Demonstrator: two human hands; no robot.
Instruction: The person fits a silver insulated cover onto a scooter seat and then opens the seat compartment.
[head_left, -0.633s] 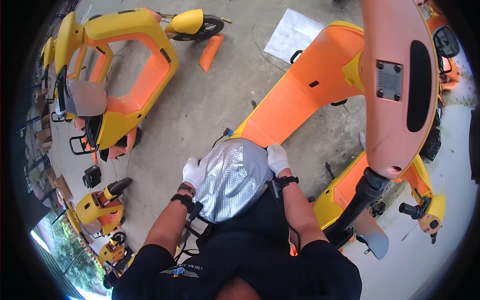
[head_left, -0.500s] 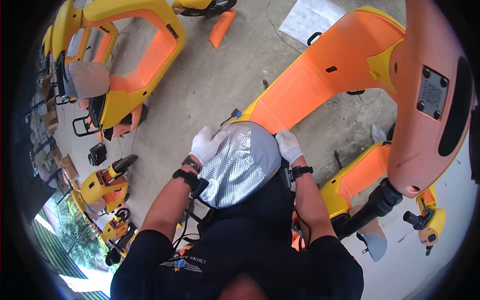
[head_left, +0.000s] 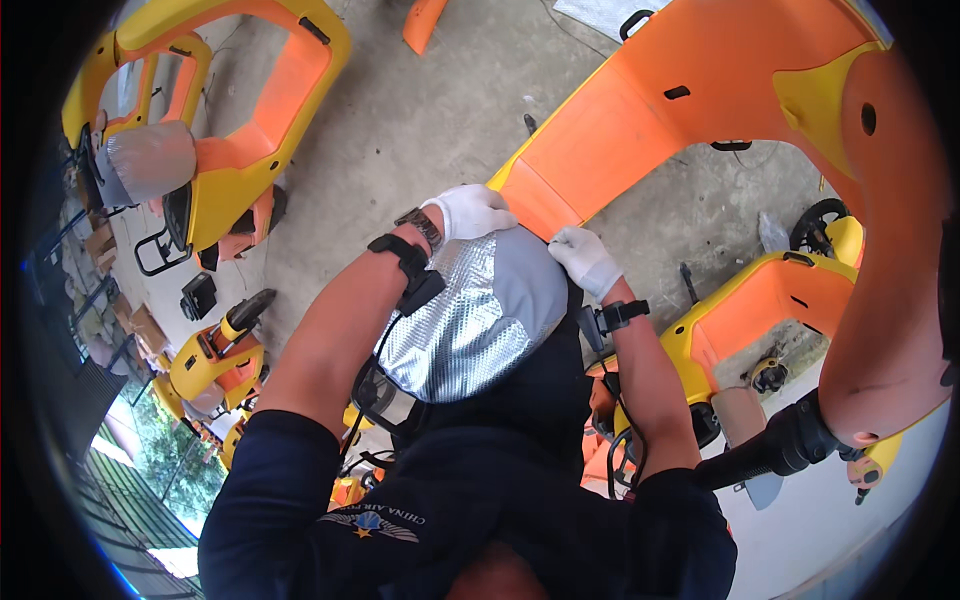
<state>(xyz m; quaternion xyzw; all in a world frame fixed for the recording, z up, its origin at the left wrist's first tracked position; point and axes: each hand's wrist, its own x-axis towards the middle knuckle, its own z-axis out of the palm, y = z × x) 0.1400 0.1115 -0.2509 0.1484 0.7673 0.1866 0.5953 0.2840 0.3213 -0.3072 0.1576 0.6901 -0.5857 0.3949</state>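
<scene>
A silver quilted seat cover [head_left: 450, 325] with a smooth grey panel lies over the seat of an orange and yellow scooter [head_left: 595, 135], close against my body. My left hand [head_left: 474, 212], in a white glove, bends its fingers over the cover's far edge, where the seat meets the orange footwell. At the cover's far right corner, my right hand [head_left: 586, 263], also gloved in white, has its fingers curled tight against the edge. Both hands' fingertips are partly hidden. The seat under the cover does not show.
The scooter's front column and black handlebar grip [head_left: 770, 450] rise close on my right. Another scooter [head_left: 760, 300] stands beyond my right arm. More scooters [head_left: 265, 110] stand on the left. An orange panel [head_left: 423, 24] and a silver sheet [head_left: 605, 15] lie on the floor.
My left hand has moved from the cover's left side to its far edge, nearer my right hand. The right hand stays at the corner, lifted slightly farther out. The whole view has shifted.
</scene>
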